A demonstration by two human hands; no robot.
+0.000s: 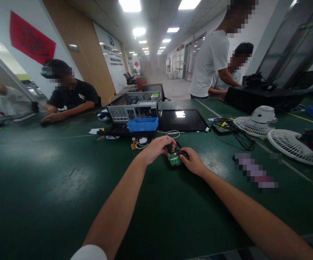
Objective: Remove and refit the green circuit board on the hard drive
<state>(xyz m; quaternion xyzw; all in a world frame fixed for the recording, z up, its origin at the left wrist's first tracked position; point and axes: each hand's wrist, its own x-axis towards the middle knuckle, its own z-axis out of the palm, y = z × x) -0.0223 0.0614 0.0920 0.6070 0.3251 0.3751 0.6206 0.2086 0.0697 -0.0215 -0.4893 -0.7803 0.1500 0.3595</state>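
Note:
A small black device (177,147) lies in the middle of the green table, its casing apart and a green circuit board (174,160) showing. My right hand (193,161) is closed on the device's right side, thumb and fingers against the black casing. From the upper left my left hand (160,147) reaches over the board, fingers bent and tips drawn together at its edge. Whatever sits between those left fingertips is too small to make out. Part of the casing is hidden behind both hands.
Beyond my hands stand a blue tray (142,125), an opened computer case (129,108) and a flat black screen (182,120). White fan parts (254,121) and a bundle of black cables (243,139) lie to the right. Other people work around the table (64,202).

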